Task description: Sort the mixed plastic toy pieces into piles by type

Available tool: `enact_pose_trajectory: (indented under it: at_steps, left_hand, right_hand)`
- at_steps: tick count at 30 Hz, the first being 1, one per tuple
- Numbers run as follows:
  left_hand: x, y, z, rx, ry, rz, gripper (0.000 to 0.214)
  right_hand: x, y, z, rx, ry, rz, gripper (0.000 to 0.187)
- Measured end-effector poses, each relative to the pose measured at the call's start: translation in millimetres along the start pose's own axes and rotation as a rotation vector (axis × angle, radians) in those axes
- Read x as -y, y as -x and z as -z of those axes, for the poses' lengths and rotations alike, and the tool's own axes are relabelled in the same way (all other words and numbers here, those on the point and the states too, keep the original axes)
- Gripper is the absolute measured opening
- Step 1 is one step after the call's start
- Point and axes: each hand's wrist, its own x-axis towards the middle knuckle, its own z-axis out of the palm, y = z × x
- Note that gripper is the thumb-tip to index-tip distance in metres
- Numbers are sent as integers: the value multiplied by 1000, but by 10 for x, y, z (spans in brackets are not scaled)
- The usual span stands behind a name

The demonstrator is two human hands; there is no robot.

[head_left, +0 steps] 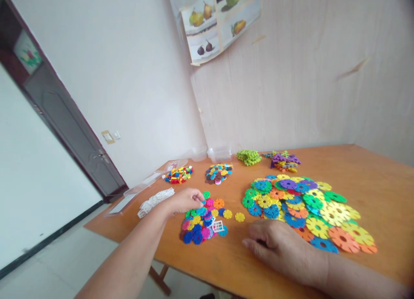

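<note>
My left hand (186,200) reaches over the near pile of small coloured snowflake discs (202,221), fingers pinched together at a small blue or green disc at the pile's top edge. My right hand (280,247) rests on the wooden table (371,178), knuckles up and fingers curled under, just below the big spread of large coloured discs (307,208). Whether it holds anything is hidden. A small white grid piece (218,226) lies on the near pile. Single yellow discs (239,217) lie between the piles.
Further back lie a heap of tiny coloured blocks (178,174), a small disc pile (218,172), a green stack (249,157) and a purple-topped stack (285,160). White pieces (154,200) and clear plastic lids (142,189) sit at the left edge. Clear tubs (219,154) stand by the wall.
</note>
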Motion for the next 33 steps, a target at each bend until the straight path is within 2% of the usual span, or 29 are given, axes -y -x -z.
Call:
enact_pose_trajectory:
  at_steps: [3, 6, 15, 18, 24, 29, 33]
  left_hand:
    - [-65, 157, -33, 17, -5, -13, 38]
    - [-106, 214, -80, -24, -40, -57, 37]
    - [-233, -42, -304, -191, -286, -240, 26]
    - [-316, -160, -328, -181, -357, -256, 29]
    - [-364, -344, -291, -136, -418, -189, 28]
    - [-380, -374, -248, -45, -398, -141, 33]
    - [-394, -373, -226, -26, -422, -132, 37]
  right_hand:
    - [3, 3, 3, -4, 3, -4, 29]
    - [9, 4, 12, 2, 4, -7, 29]
    - [14, -3, 11, 0, 4, -13, 28]
    - [10, -4, 1, -11, 13, -14, 28]
    - [9, -15, -7, -24, 28, -15, 28]
    - [3, -14, 0, -41, 20, -4, 27]
    - [-18, -14, -10, -34, 19, -2, 27]
